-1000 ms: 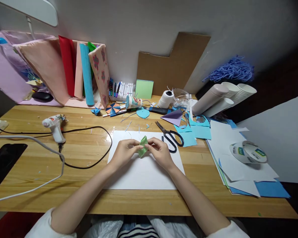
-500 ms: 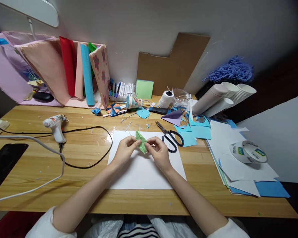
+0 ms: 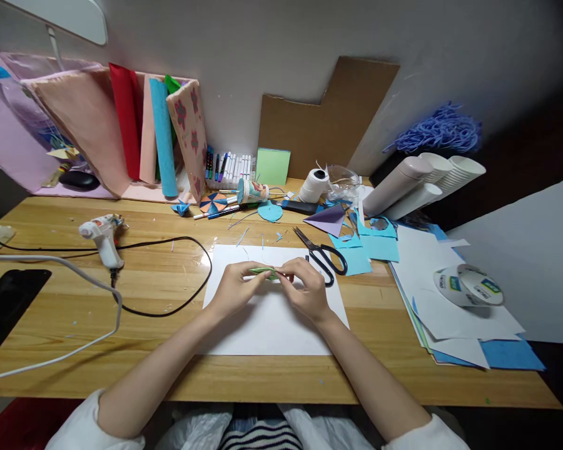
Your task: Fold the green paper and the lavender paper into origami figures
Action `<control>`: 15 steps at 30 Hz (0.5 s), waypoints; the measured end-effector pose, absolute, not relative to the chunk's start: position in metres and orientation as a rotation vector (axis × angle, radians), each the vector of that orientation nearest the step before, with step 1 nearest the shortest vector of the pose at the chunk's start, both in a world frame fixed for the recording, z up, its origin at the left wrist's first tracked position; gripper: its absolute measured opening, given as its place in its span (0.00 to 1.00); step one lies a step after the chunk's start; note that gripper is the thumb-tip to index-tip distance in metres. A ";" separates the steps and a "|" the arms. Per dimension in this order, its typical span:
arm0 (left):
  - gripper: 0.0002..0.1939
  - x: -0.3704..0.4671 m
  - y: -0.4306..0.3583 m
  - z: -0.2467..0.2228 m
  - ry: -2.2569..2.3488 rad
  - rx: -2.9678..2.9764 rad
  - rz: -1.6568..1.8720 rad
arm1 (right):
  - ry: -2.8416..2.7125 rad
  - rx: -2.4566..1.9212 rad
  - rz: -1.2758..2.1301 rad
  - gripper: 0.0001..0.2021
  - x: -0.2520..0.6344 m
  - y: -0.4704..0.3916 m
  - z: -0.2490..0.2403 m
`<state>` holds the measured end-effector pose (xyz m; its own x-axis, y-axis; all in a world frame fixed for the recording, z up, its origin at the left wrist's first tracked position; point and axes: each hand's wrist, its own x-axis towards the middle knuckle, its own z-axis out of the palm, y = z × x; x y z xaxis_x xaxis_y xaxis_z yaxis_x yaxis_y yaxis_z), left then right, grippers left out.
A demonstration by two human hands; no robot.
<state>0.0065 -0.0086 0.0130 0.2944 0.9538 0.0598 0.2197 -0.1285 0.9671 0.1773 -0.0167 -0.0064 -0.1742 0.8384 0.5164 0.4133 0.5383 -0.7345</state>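
A small folded green paper (image 3: pixel 270 274) is held between both hands over a white sheet (image 3: pixel 272 331). Its left part is pinched by my left hand (image 3: pixel 237 287), thumb below and fingers above. My right hand (image 3: pixel 304 287) pinches the right end with thumb and forefinger. The piece appears thin and nearly edge-on, partly hidden by the fingers. Just beyond my right hand lie black-handled scissors (image 3: pixel 321 255), overlapping the sheet's upper right corner.
A glue gun (image 3: pixel 104 240) and its black cord lie on the left. Blue paper scraps (image 3: pixel 354 257), a purple paper cone (image 3: pixel 327 220) and a thread spool (image 3: pixel 314 186) are behind. Stacked papers (image 3: pixel 450 325) carry a tape roll (image 3: pixel 469 287) at right.
The green paper has turned from showing its broad pointed face to a thin, nearly edge-on view. My right hand has shifted slightly right. The camera view has moved a little.
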 end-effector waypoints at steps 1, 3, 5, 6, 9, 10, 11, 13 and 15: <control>0.10 0.007 -0.010 0.013 1.118 1.615 0.952 | -1.791 -1.032 0.506 0.06 0.177 -0.018 -0.008; 0.09 0.007 -0.012 0.013 1.134 1.659 0.982 | -1.813 -1.020 0.426 0.06 0.176 -0.020 -0.012; 0.08 0.009 -0.014 0.012 1.146 1.643 0.996 | -1.865 -1.000 0.336 0.06 0.176 -0.021 -0.014; 0.08 0.010 -0.015 0.012 1.153 1.610 0.999 | -1.894 -0.983 0.295 0.07 0.176 -0.022 -0.015; 0.07 0.011 -0.014 0.011 1.154 1.461 0.987 | -1.969 -0.914 0.200 0.08 0.178 -0.021 -0.017; 0.07 0.011 -0.013 0.012 1.142 1.410 0.973 | -1.989 -0.899 0.178 0.08 0.179 -0.020 -0.017; 0.07 0.011 -0.012 0.012 1.127 1.368 0.957 | -2.008 -0.892 0.161 0.09 0.179 -0.019 -0.017; 0.07 0.010 -0.010 0.013 1.096 1.311 0.920 | -2.041 -0.892 0.135 0.09 0.180 -0.017 -0.016; 0.08 0.009 -0.008 0.014 1.077 1.283 0.891 | -2.060 -0.890 0.107 0.09 0.180 -0.016 -0.014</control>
